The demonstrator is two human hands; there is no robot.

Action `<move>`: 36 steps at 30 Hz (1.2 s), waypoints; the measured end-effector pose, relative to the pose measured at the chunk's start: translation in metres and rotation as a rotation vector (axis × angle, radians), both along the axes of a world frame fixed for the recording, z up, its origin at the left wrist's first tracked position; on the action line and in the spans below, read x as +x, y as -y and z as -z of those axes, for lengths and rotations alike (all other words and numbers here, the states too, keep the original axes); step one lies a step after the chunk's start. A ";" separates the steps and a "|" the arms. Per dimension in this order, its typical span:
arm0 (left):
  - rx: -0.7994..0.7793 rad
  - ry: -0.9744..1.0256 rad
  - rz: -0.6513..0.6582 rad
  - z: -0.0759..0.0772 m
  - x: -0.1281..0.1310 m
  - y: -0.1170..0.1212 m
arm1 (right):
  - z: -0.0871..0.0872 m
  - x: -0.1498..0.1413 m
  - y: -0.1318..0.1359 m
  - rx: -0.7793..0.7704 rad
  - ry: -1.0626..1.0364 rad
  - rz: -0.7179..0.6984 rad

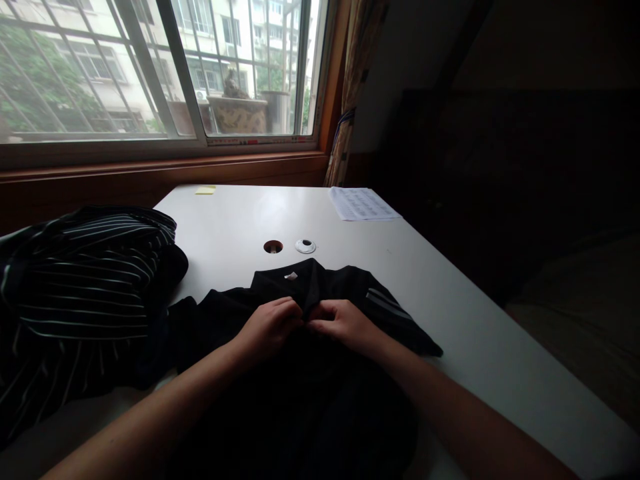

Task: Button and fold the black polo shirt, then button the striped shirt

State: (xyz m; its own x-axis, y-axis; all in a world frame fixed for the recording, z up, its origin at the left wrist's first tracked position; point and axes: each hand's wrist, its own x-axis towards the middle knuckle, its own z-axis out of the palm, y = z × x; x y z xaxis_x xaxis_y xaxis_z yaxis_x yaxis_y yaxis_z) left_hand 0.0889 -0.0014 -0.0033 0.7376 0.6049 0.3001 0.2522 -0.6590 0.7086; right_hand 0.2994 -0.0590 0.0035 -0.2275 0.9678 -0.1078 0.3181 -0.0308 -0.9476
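A black collared shirt (pixel 220 313) lies spread on the white table, its collar toward the window and a small white label inside the neck. Grey stripes mark its right sleeve. My left hand (pixel 277 321) is closed on the cloth at the front opening, just below the collar. Facing it, my right hand (pixel 340 320) pinches the other edge of the same opening. The fingertips of both hands nearly meet there. Whether a button sits between them is too dark to tell. The lower part of the shirt fades into shadow.
A heap of black clothing with white stripes (pixel 90 287) lies at the left. On the white table (pixel 235 220) are a cable hole (pixel 273 247), its round white cover (pixel 305 246), printed papers (pixel 364 203) and a yellow note (pixel 205 190). A barred window (pixel 240 67) stands behind.
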 end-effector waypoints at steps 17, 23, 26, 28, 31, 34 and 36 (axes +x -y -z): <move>-0.107 0.035 0.047 -0.004 -0.002 -0.005 | -0.005 -0.001 0.001 -0.020 -0.083 -0.044; -0.116 0.037 0.055 -0.002 -0.002 -0.006 | -0.002 -0.001 0.000 0.007 -0.063 -0.036; -0.113 0.034 0.051 -0.002 -0.002 -0.006 | 0.001 -0.001 0.000 0.039 -0.008 -0.023; -0.114 0.031 0.050 -0.001 -0.002 -0.005 | 0.002 -0.001 -0.001 0.061 0.021 -0.017; -0.113 0.027 0.048 -0.002 -0.002 -0.004 | 0.003 -0.001 -0.001 0.064 0.036 -0.007; -0.109 0.025 0.036 -0.002 -0.002 -0.003 | 0.003 -0.002 0.000 0.050 0.018 -0.009; -0.108 0.024 0.030 -0.003 -0.001 -0.003 | 0.002 -0.002 0.001 0.045 0.001 -0.011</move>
